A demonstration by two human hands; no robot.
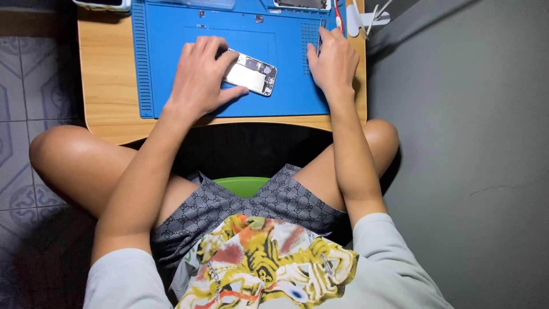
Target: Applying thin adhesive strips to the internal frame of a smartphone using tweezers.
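Here, the left hand (200,74) lies palm-down over the near end of an opened phone (251,72), fingers spread and curved across its top, thumb pressed at the lower edge; it pins the phone to the mat rather than lifting it. The phone's far half shows beyond the fingers: bare circuit parts and a pale metal panel, lying flat and tilted a little clockwise.

The right hand (331,62) rests well apart from the phone at the mat's right side, fingers loosely bent together, tips over a small ridged grid section; whether it pinches anything there cannot be told.

Both hands work on a blue repair mat (171,34) that covers most of a light wooden bench (106,86). At the mat's far edge sits another phone part (302,4), partly cut off by the frame. A red-handled tool (338,17) and white tweezers (366,17) lie at the bench's far right corner.

The person sits cross-legged, knees under the bench, wearing patterned grey shorts (274,200). Tiled floor (23,86) on the left, grey wall (469,143) on the right.
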